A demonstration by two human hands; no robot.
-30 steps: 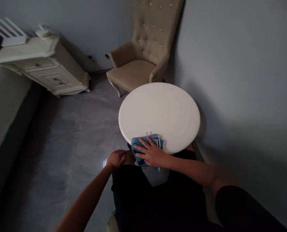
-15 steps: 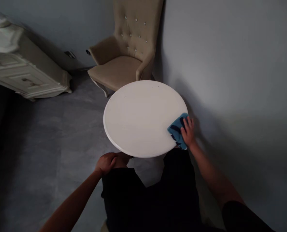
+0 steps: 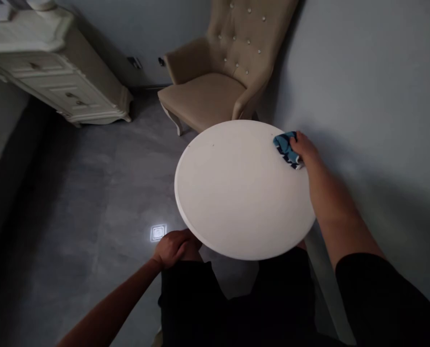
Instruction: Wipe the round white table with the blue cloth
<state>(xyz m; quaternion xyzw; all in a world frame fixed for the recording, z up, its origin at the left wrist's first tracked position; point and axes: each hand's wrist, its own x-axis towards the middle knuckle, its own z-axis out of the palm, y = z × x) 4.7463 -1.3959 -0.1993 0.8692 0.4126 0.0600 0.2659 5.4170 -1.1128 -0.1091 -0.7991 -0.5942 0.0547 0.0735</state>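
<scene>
A round white table (image 3: 236, 193) stands before my knees, with a few small dark specks near its far edge. My right hand (image 3: 306, 146) is closed on a blue cloth (image 3: 286, 148) with dark and white markings, pressed on the tabletop at the far right rim. Part of the cloth is hidden under the fingers. My left hand (image 3: 172, 248) lies over my left knee, fingers draped across it and nothing seen in them, just off the table's near left edge.
Behind the table is a beige tufted armchair (image 3: 204, 96), close to its far rim. A grey wall (image 3: 374, 96) runs along the right side. On the left a white carved cabinet (image 3: 92, 82) stands on the grey floor (image 3: 128, 193), which shows a bright square reflection.
My right hand has slid the cloth away from me along the table's right side to the far right rim. My left hand stays on the knee. The view has shifted a little left.
</scene>
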